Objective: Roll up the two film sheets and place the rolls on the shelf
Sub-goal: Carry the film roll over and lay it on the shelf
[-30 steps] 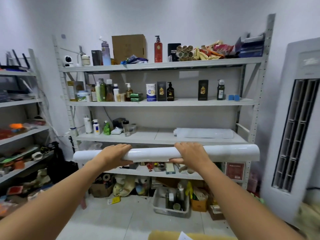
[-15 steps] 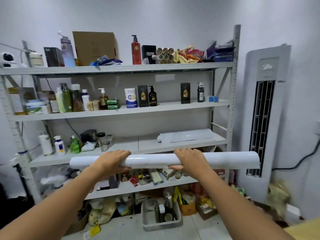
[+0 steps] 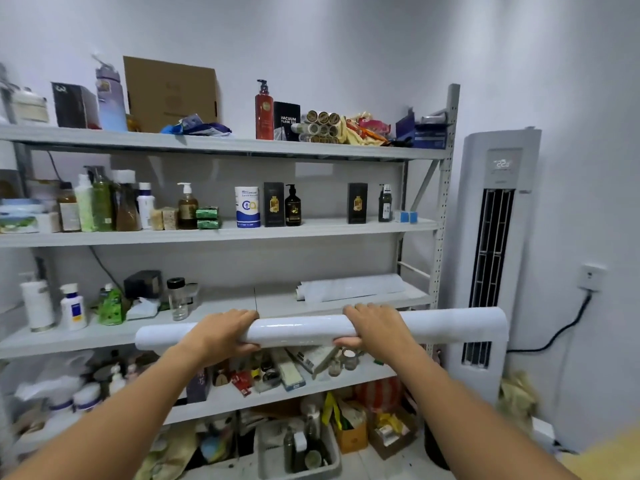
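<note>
Between two outstretched hands, one film roll (image 3: 301, 330) is held level in front of a metal shelf unit (image 3: 277, 303). The left hand (image 3: 221, 332) and the right hand (image 3: 374, 327) each grip it from above, fingers curled over the top and thumbs underneath, the two hands well apart along its length. Just beyond the right hand, a second film roll (image 3: 349, 288) lies flat on the shelf board. Farther to the right of that hand stands one white tower air conditioner (image 3: 495, 237).
</note>
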